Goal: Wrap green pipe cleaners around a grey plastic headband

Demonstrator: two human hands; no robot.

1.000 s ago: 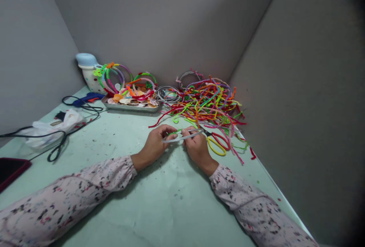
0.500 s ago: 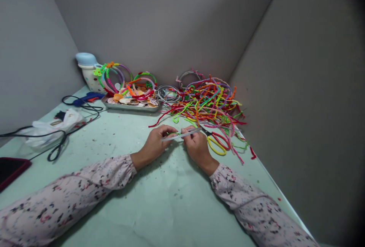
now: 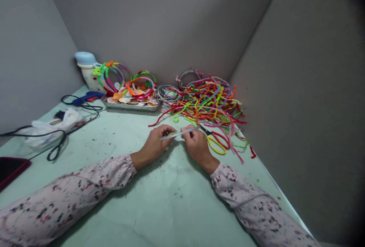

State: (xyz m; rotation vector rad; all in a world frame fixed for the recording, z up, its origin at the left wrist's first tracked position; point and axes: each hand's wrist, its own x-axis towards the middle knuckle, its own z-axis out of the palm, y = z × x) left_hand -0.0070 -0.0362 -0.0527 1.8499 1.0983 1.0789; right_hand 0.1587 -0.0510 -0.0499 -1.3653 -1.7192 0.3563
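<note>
Between both hands lies a thin, straight, whitish translucent stick (image 3: 179, 133), slanting up to the right. My left hand (image 3: 155, 141) is closed in a pinch around its left part, thumb and forefinger together. A small green bit shows by those fingers, probably pipe cleaner, mostly hidden. My right hand (image 3: 197, 146) pinches the stick nearer its right end, the fingers curled. Scissors (image 3: 217, 143) with one red and one yellow handle lie just right of that hand. Behind it spreads a tangled heap of coloured pipe cleaners (image 3: 211, 98).
A metal tray (image 3: 131, 106) of shells carries several wrapped hoops (image 3: 142, 76). Grey wire rings (image 3: 168, 93) lie beside it. To the left are a polka-dot cup (image 3: 90, 76), a blue glue gun (image 3: 85, 98), a black cable (image 3: 63, 136), a plastic bag (image 3: 54, 127) and a phone (image 3: 11, 171).
The stick has shifted very slightly left and up in the fingers. Less of the green bit shows between the hands. Both arms stay nearly in place.
</note>
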